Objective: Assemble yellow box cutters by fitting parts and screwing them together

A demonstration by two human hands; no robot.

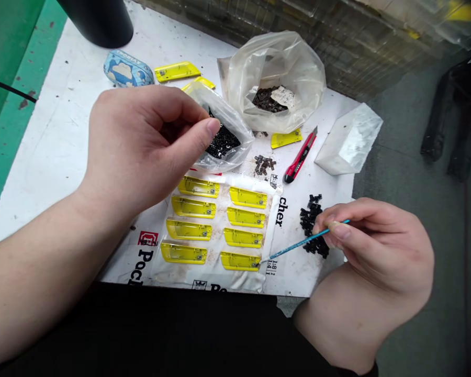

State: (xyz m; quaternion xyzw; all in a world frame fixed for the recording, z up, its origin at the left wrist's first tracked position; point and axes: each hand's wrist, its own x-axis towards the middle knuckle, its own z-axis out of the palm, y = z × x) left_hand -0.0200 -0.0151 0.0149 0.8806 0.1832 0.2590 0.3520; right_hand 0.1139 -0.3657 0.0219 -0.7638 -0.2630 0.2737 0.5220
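Note:
My right hand pinches a thin blue stick, perhaps a fine brush. Its tip reaches the right end of the lowest yellow plastic shell in the right column. Several more such shells lie in two columns, hollow side up, on a white printed sheet. Over a clear bag of tiny black parts, my left hand is closed, thumb against forefinger. What those fingers grip, if anything, is hidden. Beside my right fingertips is a pile of small black pieces.
A larger plastic bag with dark brown pieces stands behind. Nearby are a red utility knife, a white block, loose brown pieces and a stray yellow shell. A blue patterned case and black cylinder stand far left.

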